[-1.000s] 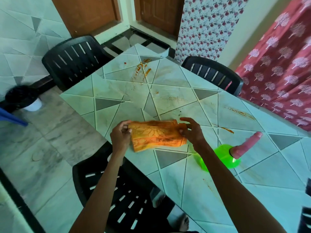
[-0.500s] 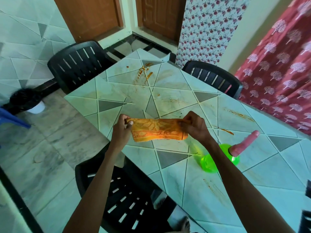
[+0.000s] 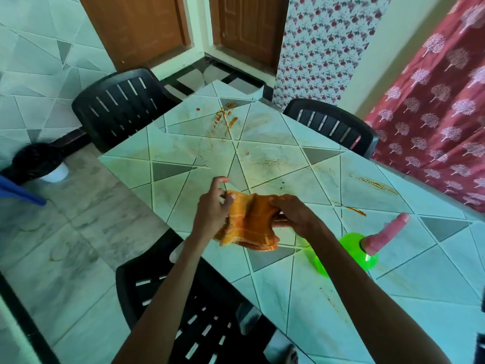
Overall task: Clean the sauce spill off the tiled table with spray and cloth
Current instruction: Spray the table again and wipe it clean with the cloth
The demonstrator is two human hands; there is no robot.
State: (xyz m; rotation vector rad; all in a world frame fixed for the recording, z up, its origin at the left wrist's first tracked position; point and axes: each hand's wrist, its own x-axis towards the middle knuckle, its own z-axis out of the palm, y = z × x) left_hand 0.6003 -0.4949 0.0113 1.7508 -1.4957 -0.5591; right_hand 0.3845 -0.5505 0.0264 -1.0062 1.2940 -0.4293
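An orange checked cloth [image 3: 252, 227] hangs bunched between both hands above the near edge of the tiled table [image 3: 275, 132]. My left hand [image 3: 212, 211] pinches its left end, index finger raised. My right hand [image 3: 294, 214] grips its right end from above. Orange-red sauce smears [image 3: 225, 119] streak the far corner, with more sauce streaks [image 3: 372, 183] on the right and thin marks near the front. A green spray bottle [image 3: 354, 252] with a pink nozzle [image 3: 388, 232] lies on its side to the right of my right forearm.
Black plastic chairs stand at the far left [image 3: 118, 106], far right [image 3: 333, 124] and directly below me [image 3: 189, 311]. A red patterned curtain [image 3: 433, 101] hangs on the right. A black brush with a white bowl [image 3: 39, 164] sits on the floor at left.
The cloth was stretched flat between my hands; now my hands have come closer together and the cloth is folded and bunched, sagging lower.
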